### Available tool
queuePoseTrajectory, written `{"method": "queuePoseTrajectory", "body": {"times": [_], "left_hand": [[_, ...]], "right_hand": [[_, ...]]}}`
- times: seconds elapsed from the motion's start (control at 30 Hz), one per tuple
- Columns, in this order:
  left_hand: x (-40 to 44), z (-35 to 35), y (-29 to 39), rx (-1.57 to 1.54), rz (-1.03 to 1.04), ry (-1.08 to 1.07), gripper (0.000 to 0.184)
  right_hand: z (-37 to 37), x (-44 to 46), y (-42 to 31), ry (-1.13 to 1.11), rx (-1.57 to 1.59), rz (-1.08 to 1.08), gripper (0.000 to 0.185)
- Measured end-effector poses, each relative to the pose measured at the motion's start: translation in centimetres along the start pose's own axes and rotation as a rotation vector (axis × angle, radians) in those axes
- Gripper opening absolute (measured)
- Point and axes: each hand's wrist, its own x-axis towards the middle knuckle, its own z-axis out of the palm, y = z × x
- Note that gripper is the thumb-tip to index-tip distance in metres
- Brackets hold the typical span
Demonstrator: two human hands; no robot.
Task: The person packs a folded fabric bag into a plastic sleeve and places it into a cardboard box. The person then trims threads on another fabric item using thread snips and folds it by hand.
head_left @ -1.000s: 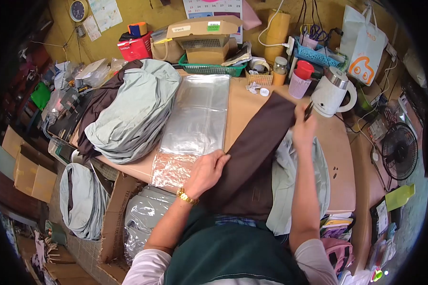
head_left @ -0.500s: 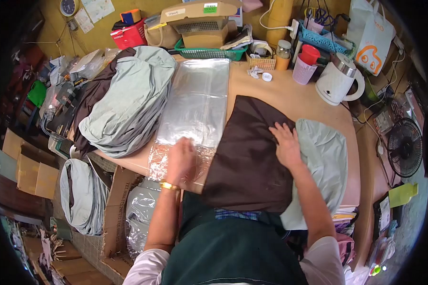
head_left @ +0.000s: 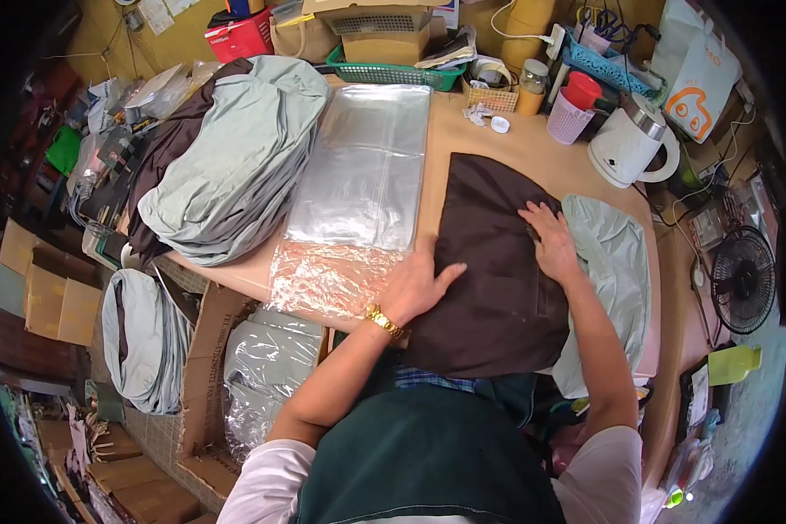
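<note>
A dark brown folded cloth piece (head_left: 491, 301) lies at the front of the table, directly before me. My left hand (head_left: 421, 284) rests at its left edge, thumb stretched out over the cloth; its other fingers show only in part. My right hand (head_left: 552, 243) lies flat on the cloth's right edge with the fingers spread. Beneath and to the right of the brown piece is a pale grey-green cloth piece (head_left: 618, 262). Left of my left hand lies a stack of clear plastic bags (head_left: 362, 166), its near end crinkled over the table.
A tall pile of pale grey-green cloth (head_left: 236, 166) stands on the table's left. Along the back are a green basket (head_left: 393, 77), a pink cup (head_left: 569, 120) and a white kettle (head_left: 627, 144). A cardboard box (head_left: 203, 375) holds plastic-wrapped packs below; a fan (head_left: 742, 279) stands right.
My left hand has moved right, from above the plastic bags to the brown cloth's left edge. My right hand stays on the cloth, which sits slightly further right in view.
</note>
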Motion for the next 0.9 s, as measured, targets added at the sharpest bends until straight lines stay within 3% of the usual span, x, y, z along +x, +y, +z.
{"method": "queuePoseTrajectory", "body": {"times": [0.07, 0.1, 0.13, 0.2, 0.23, 0.3, 0.33, 0.4, 0.53, 0.6, 0.67, 0.7, 0.77, 0.9], "left_hand": [[-0.3, -1.2, 1.0, 0.010, -0.128, -0.400, 0.065], [-0.9, -0.3, -0.7, -0.275, -0.131, -0.430, 0.048], [-1.1, -0.6, -1.0, -0.279, -0.132, -0.434, 0.048], [-1.4, -1.1, -1.3, -0.124, -0.125, -0.536, 0.041], [-1.5, -1.2, -1.2, -0.123, -0.125, -0.536, 0.041], [-2.2, -1.2, -0.9, -0.164, -0.035, -0.368, 0.043], [-2.4, -1.2, -1.2, -0.169, -0.040, -0.370, 0.043], [-2.9, -2.0, -2.3, 0.049, 0.141, -0.336, 0.039], [-2.9, -5.4, -4.0, -0.110, 0.070, -0.433, 0.040], [-3.1, -6.5, -3.7, -0.251, -0.100, -0.421, 0.039], [-3.8, -5.6, -4.3, -0.327, -0.126, -0.373, 0.038], [-4.1, -4.9, -4.5, -0.412, -0.114, -0.320, 0.037], [-4.2, -4.5, -4.3, -0.502, -0.105, -0.258, 0.037], [-4.7, -4.9, -3.4, -0.629, -0.165, -0.295, 0.037]], "right_hand": [[0.1, 0.6, 2.4, -0.016, 0.026, 0.022, 0.052], [-0.4, 1.3, 3.0, -0.083, 0.054, 0.072, 0.046], [-1.8, 1.9, 1.9, -0.086, 0.051, 0.074, 0.046], [-3.9, 3.3, -1.2, -0.287, -0.259, 0.154, 0.043], [-3.8, 3.1, -2.8, -0.256, -0.342, 0.088, 0.041], [-4.5, 1.8, -7.9, -0.195, 0.001, 0.126, 0.042], [-4.0, 0.5, -10.1, -0.159, 0.002, 0.104, 0.045], [-1.4, -2.0, -12.5, -0.136, -0.039, 0.073, 0.050], [1.2, -3.9, -11.7, -0.019, 0.017, 0.069, 0.055], [1.2, -4.0, -11.7, 0.005, 0.064, 0.086, 0.056], [0.7, -3.6, -12.0, 0.247, 0.016, 0.057, 0.047], [0.2, -3.5, -12.4, 0.247, 0.013, 0.055, 0.047], [-1.6, -3.2, -13.6, 0.082, 0.380, 0.333, 0.037], [-4.4, -3.3, -16.5, 0.112, 0.294, 0.151, 0.035]]}}
